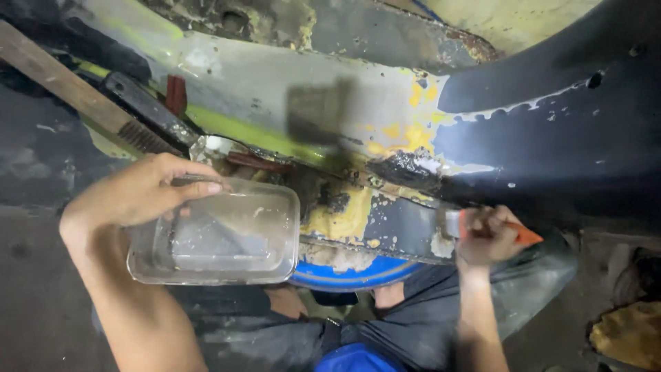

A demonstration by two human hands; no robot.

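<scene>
my left hand (141, 189) is at centre left of the frame, fingers and thumb clamped on the rim of a clear rectangular plastic tub (217, 238), smeared grey-white inside w/ what looks like filler. tub sits lower centre-left, open side toward me, long axis running roughly left-right across the frame, slightly tilted.

my right hand (485, 238) is at lower right of centre, closed around a small orange-handled putty scraper (482, 227). its long axis lies near horizontal: orange handle end pokes out to the right, pale blade end points left, resting on the dark lower edge of the panel.

the work surface is a curved vehicle body panel (385, 103), dark blue at right, bare grey metal w/ yellow and green patches thru the middle. judging by how it lies: paint is already off a wide band, some pale filler is on near the blade and along the lower lip (413, 238), but the rusty, ragged bit at centre (330, 196) looks uncovered, so i'd say roughly midway, prob more spreading and smoothing left.

upper left: a wooden-handled wire brush (89, 103) lying diagonally, untouched. bottom centre: a blue round rim (351, 279) under the panel, my dark trousers (406, 331) below. yellowish rag (630, 334) at lower right corner.
</scene>
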